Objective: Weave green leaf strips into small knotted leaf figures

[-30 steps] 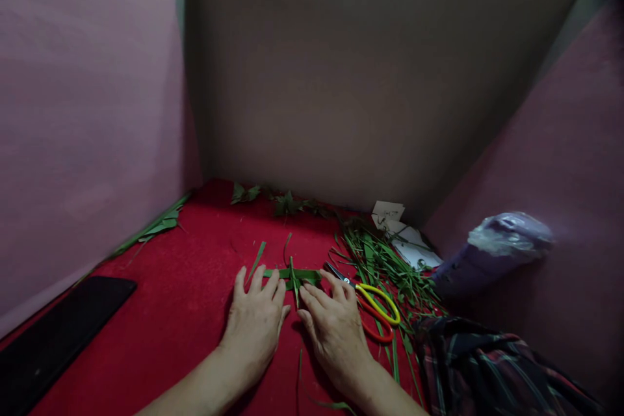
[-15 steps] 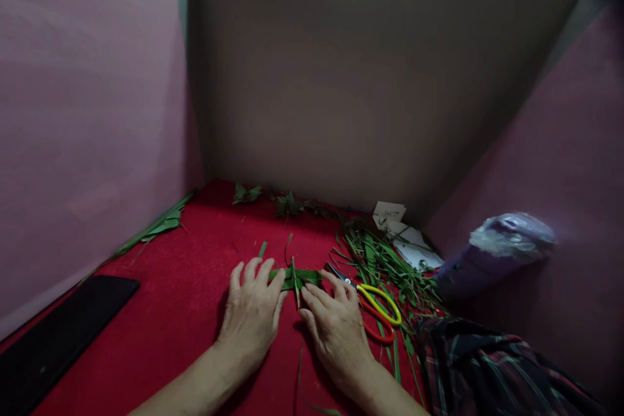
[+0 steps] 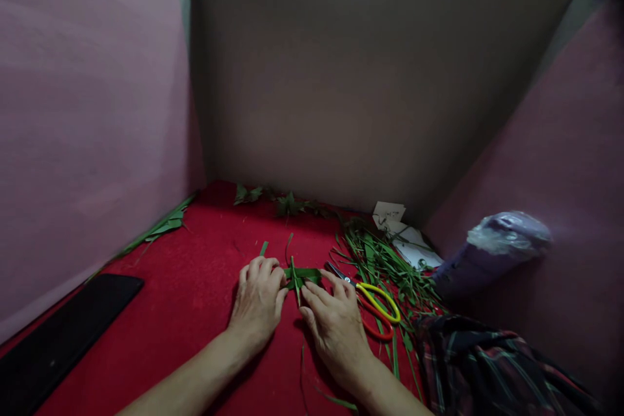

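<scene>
A green leaf strip (image 3: 307, 275) lies crosswise on the red surface, with a thin stalk (image 3: 294, 276) standing out across it lengthwise. My left hand (image 3: 258, 296) is closed at the strip's left end, its fingers curled in and the thumb tucked near the stalk. What its fingertips pinch is partly hidden. At the other end, my right hand (image 3: 334, 318) rests with fingers apart, the fingertips touching the strip. Just beyond that hand lie scissors (image 3: 375, 305) with one yellow and one red handle, blades pointing toward the strip.
A heap of cut green blades (image 3: 385, 263) spreads at the right beside white papers (image 3: 409, 244). A purple object with clear plastic (image 3: 487, 253) leans there, and plaid cloth (image 3: 487, 364) lies nearer. Leaves (image 3: 287, 203) line the back wall. A black flat object (image 3: 73, 331) is at left.
My left hand has slid a little to the right along the leaf strip, and its fingers have curled in. My right hand stays almost where it was.
</scene>
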`<state>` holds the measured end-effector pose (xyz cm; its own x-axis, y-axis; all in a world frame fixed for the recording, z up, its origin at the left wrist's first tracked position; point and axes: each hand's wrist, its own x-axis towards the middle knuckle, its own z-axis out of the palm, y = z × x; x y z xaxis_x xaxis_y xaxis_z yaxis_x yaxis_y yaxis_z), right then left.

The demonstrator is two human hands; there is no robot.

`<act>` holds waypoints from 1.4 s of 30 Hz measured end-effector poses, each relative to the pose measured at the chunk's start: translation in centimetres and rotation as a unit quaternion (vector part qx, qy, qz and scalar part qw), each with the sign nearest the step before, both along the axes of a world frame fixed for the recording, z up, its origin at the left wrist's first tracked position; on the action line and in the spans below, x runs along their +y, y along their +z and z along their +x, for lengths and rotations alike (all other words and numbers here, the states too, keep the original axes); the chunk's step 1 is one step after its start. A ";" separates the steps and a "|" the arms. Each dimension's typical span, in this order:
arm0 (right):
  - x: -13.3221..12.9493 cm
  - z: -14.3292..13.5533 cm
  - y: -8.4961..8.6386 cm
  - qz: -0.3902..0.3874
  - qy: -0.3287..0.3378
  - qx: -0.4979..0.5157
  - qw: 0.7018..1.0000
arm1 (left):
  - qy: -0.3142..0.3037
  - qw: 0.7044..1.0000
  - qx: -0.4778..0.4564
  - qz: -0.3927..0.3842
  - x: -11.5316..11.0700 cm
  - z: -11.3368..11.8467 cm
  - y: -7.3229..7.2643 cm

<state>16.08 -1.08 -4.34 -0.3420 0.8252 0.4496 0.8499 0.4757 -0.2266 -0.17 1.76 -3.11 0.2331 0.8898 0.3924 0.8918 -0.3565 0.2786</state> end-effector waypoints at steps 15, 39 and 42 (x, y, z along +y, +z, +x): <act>0.0 0.0 0.2 -0.004 0.001 -0.002 1.000 | 0.020 1.000 0.002 -0.016 0.8 -0.1 -0.2; -0.1 0.0 0.2 -0.020 -0.003 -0.007 1.000 | 0.066 0.998 0.005 0.007 1.4 0.3 -0.7; -0.1 0.0 0.2 -0.016 -0.004 -0.006 1.000 | 0.069 0.998 0.006 0.005 1.4 0.2 -0.7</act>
